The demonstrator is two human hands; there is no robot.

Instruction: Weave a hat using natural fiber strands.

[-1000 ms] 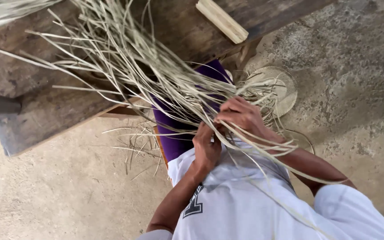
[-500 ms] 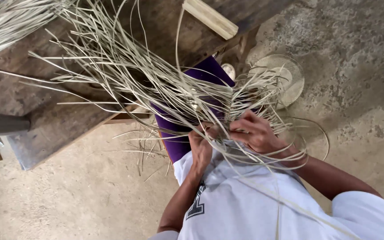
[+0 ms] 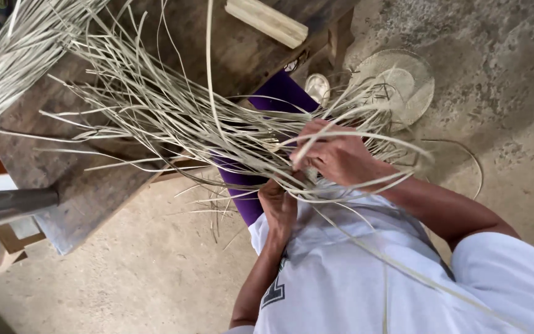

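We're looking straight down on a rough concrete floor [image 3: 125, 284], grey-tan and dusty, with a dark, weathered wooden table [image 3: 94, 179] filling the upper left. A pale wooden block [image 3: 267, 21] lies on the tabletop near its far edge, and a second bundle of pale strips [image 3: 13, 62] drapes across the table's left corner. At the left edge a metal tube [image 3: 7, 207] pokes in. On the floor to the upper right sits a round woven disc [image 3: 406, 83], with a small round lid-like thing [image 3: 317, 86] just beside it.

Now the work itself — a big spray of long, thin cane strips [image 3: 174, 117], gathered at the person's lap over a purple cloth [image 3: 279, 96]. The long axis runs from the hands up and to the left, free ends fanning out over the table; a few strands curl off right toward the disc, and one trails down across the white shirt [image 3: 353, 278].

The right hand [image 3: 338, 154] is on top, fingers curled and closed on a clutch of strips where they converge. The left hand [image 3: 279, 207] sits just below it, under the bundle, fingers wrapped up into the strands — gripping, though its fingertips are hidden. The two hands are close together, almost touching.
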